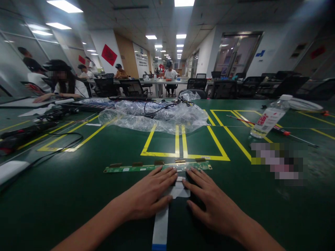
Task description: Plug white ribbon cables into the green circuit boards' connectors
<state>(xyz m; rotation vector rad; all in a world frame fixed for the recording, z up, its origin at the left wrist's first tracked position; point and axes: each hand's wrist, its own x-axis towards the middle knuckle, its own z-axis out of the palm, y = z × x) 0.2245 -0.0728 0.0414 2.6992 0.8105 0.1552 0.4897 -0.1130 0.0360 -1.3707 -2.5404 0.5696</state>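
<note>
A long, narrow green circuit board (pixel 141 168) lies across the green table in front of me, with several brown tabs along its far edge. From its middle a white flat ribbon cable (pixel 160 226) runs toward me and ends in a blue tip. My left hand (pixel 150 190) rests flat with fingers stretched, its fingertips at the board's near edge and its thumb over the cable. On the other side of the cable, my right hand (pixel 209 197) lies with fingers spread, the fingertips touching the board. Part of the cable joint is hidden between the hands.
Clear plastic wrap (pixel 162 116) with black cables (pixel 180 101) lies beyond the board. At right stand a water bottle (pixel 270 116) and a long screwdriver (pixel 295 135). Yellow tape (pixel 209 158) marks the table (pixel 78 195). A person (pixel 64 82) sits at the far left.
</note>
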